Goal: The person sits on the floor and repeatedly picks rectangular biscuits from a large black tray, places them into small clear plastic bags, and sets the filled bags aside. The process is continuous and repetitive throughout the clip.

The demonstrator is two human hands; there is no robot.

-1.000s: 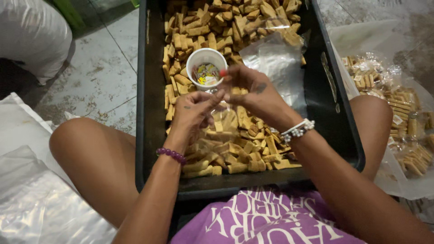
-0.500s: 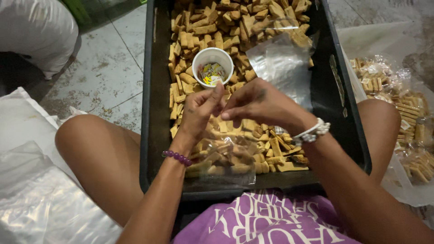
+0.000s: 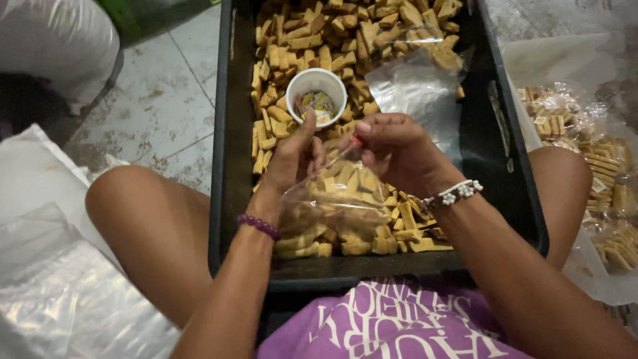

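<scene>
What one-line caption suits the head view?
Both hands, left and right, close a clear bag of biscuits above a black tray.

hands [image 3: 299,156] closing biscuit bag [image 3: 335,199], black tray [image 3: 226,199]

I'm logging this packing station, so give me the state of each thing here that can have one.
small clear bag: filled with biscuit pieces, neck gathered between both hands
left hand: gripping the bag's neck
right hand: pinching the bag's top, something small and red at the fingertips
white cup: upright, open, holds small colourful bits
black crate: open, largely full of biscuit pieces
empty clear bag: lying flat on the biscuits
</scene>
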